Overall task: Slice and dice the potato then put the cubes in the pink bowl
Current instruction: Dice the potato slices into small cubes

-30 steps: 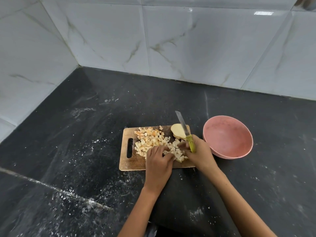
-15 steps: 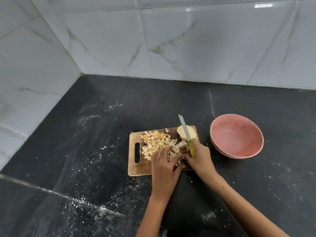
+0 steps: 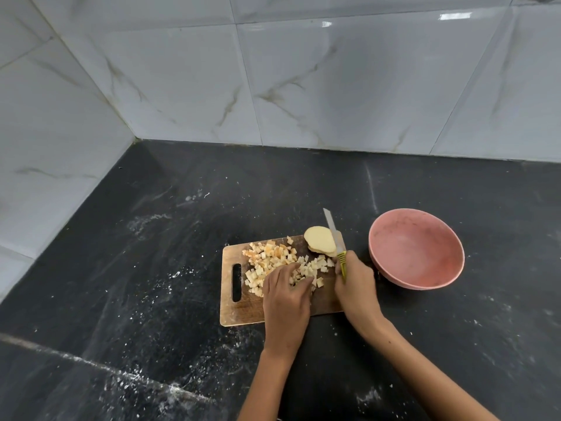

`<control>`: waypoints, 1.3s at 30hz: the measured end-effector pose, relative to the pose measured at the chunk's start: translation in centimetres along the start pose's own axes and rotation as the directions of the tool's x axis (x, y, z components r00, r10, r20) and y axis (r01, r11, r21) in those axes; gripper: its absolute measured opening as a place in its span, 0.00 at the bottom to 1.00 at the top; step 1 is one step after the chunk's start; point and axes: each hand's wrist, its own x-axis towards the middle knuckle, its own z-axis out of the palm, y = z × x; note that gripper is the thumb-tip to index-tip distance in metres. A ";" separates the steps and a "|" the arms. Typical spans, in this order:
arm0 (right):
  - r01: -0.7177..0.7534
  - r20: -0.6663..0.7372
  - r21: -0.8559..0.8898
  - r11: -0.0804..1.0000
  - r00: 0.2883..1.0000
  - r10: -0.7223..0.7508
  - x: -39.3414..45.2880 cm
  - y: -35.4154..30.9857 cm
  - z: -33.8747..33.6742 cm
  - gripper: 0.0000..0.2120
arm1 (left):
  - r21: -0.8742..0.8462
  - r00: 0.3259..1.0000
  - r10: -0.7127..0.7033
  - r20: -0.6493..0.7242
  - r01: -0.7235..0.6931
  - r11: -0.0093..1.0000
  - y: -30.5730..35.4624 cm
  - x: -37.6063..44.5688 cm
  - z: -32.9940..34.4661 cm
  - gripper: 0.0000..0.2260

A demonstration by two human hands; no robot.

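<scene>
A wooden cutting board point(image 3: 243, 311) lies on the black counter with a heap of potato cubes point(image 3: 273, 259) spread over it. Uncut potato slices point(image 3: 318, 240) are stacked at the board's far right corner. My left hand point(image 3: 285, 299) rests palm down on the near edge of the cube heap, fingers curled over some cubes; what it holds is hidden. My right hand point(image 3: 356, 287) grips a knife point(image 3: 334, 235) by its yellow-green handle, blade pointing away beside the slices. The pink bowl point(image 3: 416, 247) stands to the right of the board, with no cubes in it.
The black counter point(image 3: 151, 268) is dusted with white specks and meets tiled walls behind and to the left. A seam runs across the counter near me.
My left hand has slid leftward over the cube heap. The right hand with the knife has drawn apart from it to the right. The camera has tilted, shifting the scene.
</scene>
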 end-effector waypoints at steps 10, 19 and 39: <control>0.059 0.185 0.160 0.985 0.979 -0.088 0.3 -0.9 -1.9 0.08 | -0.014 0.999 -0.047 0.003 0.047 0.999 -1.3 -0.6 -1.5 0.08; 0.061 0.264 -0.041 0.997 0.963 -0.048 -1.9 -0.8 0.1 0.20 | -0.008 0.998 -0.058 0.021 0.058 0.998 -1.2 -0.8 -2.0 0.07; -0.063 0.055 0.131 0.989 0.997 0.056 0.7 -1.2 -2.0 0.07 | -0.079 0.989 0.004 0.151 0.008 0.997 -0.3 5.5 -1.0 0.11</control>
